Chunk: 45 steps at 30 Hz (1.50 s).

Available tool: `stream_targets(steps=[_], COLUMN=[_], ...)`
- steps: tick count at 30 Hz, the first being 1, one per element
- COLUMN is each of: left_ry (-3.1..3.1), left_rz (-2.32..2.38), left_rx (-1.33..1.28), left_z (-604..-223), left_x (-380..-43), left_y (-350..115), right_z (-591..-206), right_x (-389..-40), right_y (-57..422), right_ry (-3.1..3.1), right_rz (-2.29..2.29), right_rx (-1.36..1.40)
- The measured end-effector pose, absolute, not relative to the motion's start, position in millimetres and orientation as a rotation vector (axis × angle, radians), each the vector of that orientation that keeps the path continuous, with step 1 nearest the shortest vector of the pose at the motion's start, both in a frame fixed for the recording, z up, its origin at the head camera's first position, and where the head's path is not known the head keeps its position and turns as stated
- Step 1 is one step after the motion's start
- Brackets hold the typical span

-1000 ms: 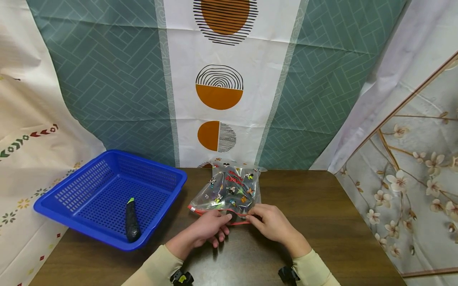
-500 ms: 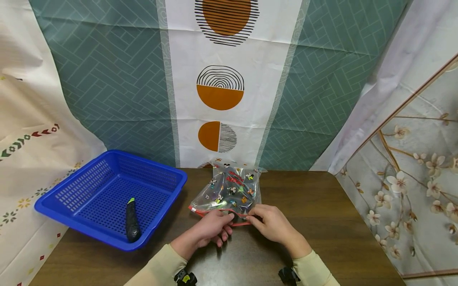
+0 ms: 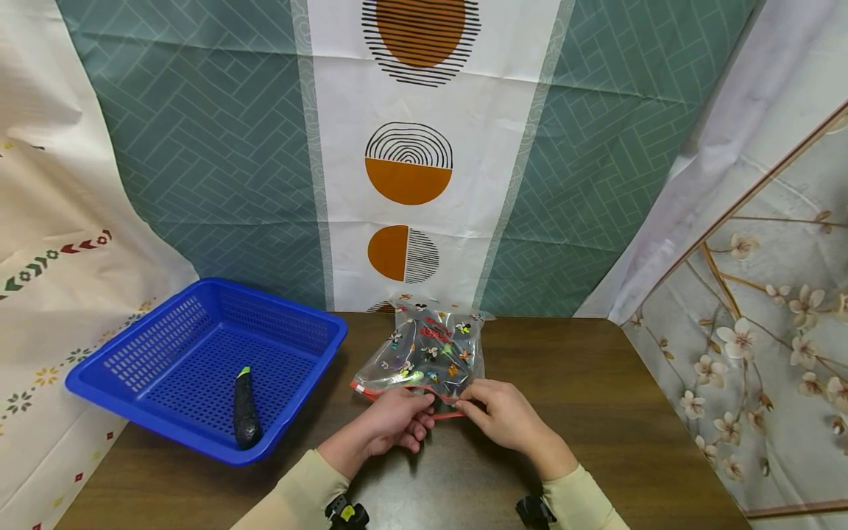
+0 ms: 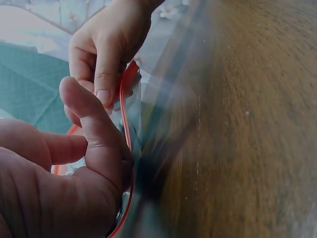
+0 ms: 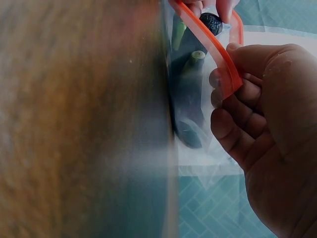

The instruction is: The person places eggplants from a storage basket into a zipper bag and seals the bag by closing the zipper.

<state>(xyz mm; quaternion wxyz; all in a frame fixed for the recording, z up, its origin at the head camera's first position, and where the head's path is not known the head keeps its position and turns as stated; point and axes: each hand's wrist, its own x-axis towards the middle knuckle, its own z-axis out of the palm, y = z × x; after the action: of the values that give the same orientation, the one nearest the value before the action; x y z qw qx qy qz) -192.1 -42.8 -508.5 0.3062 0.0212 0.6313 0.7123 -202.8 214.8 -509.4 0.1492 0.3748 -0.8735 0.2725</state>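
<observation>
A clear zip bag point(image 3: 430, 353) with cartoon prints and a red zip edge lies at the table's middle, its mouth toward me and parted. My left hand point(image 3: 397, 419) holds the near edge of the mouth, its lower fingers loosely curled. With thumb and fingers my right hand point(image 3: 500, 416) pinches the right end of the red edge. Through the plastic in the right wrist view, a long dark vegetable point(image 5: 187, 94) with a pale green stem end shows. A round dark end point(image 5: 212, 22) sits in the mouth, close to a left fingertip.
At the left stands a blue plastic basket point(image 3: 152, 428) with perforated walls. One long dark vegetable point(image 3: 246, 412) with a light green tip lies in it. The brown wooden table point(image 3: 583, 442) meets patterned cloth at the back and both sides.
My left hand has shifted slightly right along the bag's mouth, covering more of the dark end there. The right hand keeps its place and its pinch. The basket has not moved.
</observation>
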Motion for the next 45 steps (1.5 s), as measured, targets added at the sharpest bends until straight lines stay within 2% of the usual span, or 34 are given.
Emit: stream_targets(steps=[45], left_ry=[1.514], left_rz=[1.974], left_rx=[0.075], left_z=[-509.5], left_x=[-191.7], left_y=[-44.4], right_z=[-509.8], right_x=[-202.6], right_y=[215.0], right_ry=[-2.502], right_rz=[0.79], right_rx=[1.09])
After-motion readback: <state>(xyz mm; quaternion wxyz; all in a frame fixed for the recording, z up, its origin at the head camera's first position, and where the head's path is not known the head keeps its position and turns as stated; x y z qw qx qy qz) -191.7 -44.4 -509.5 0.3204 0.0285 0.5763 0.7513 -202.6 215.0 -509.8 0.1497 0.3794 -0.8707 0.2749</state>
